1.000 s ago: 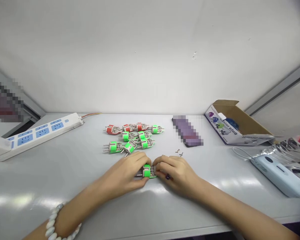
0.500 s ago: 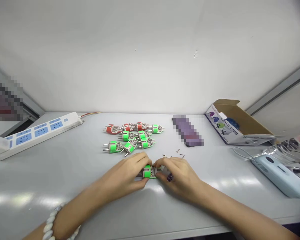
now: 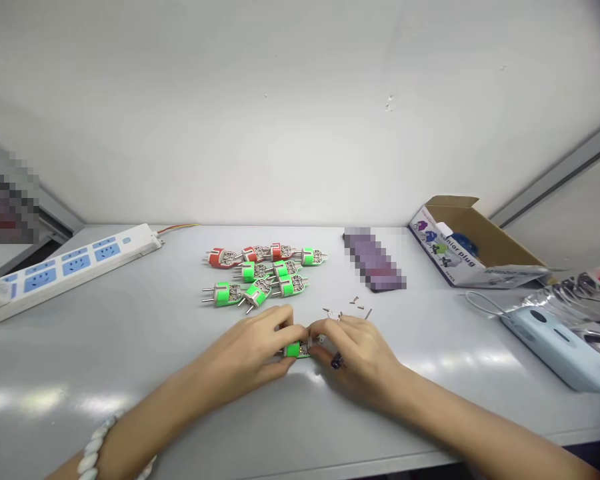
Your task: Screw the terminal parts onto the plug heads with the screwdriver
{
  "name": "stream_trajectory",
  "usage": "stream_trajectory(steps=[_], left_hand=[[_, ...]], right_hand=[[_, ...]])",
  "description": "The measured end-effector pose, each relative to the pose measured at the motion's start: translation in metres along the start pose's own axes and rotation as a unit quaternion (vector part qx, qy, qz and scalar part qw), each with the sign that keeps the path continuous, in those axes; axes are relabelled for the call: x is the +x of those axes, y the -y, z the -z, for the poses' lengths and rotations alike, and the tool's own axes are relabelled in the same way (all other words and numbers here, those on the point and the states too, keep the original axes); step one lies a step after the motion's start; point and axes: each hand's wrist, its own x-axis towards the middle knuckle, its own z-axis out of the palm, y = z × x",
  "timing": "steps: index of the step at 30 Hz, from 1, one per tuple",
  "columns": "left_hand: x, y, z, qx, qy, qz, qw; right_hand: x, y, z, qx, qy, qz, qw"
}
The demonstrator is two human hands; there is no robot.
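A half-open green plug lies low over the table front, its prongs pointing left and its inner side facing up. My left hand is closed round its prong end, with the index finger bent over the top. At the cord end, my right hand has thumb and index finger pinched together; what lies between them is too small to make out. A small dark purple thing shows against the right fingers. Small loose screws and a white plastic piece lie just behind the right hand.
Several open green plugs and red plugs lie grouped behind my hands. A white power strip is at left. At right are a blurred purple rectangle, an open plug box and a light blue device with a cord.
My left index finger has moved right and down over the top of the green plug, covering more of it. My right hand stays at the cord end. The view has shifted slightly.
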Motion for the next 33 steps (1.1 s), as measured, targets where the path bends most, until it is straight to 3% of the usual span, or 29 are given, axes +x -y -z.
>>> stream_trajectory(steps=[18, 28, 33], left_hand=[[0.0, 0.001, 0.0, 0.0, 0.007, 0.001, 1.0], [0.0, 0.004, -0.004, 0.081, -0.005, -0.043, 0.996], [-0.001, 0.007, -0.011, 0.132, -0.023, -0.07, 0.988]], right_hand=[[0.0, 0.0, 0.002, -0.003, 0.005, 0.017, 1.0], [-0.002, -0.001, -0.004, 0.006, 0.006, 0.01, 1.0], [0.009, -0.002, 0.019, 0.029, -0.001, -0.037, 0.999]])
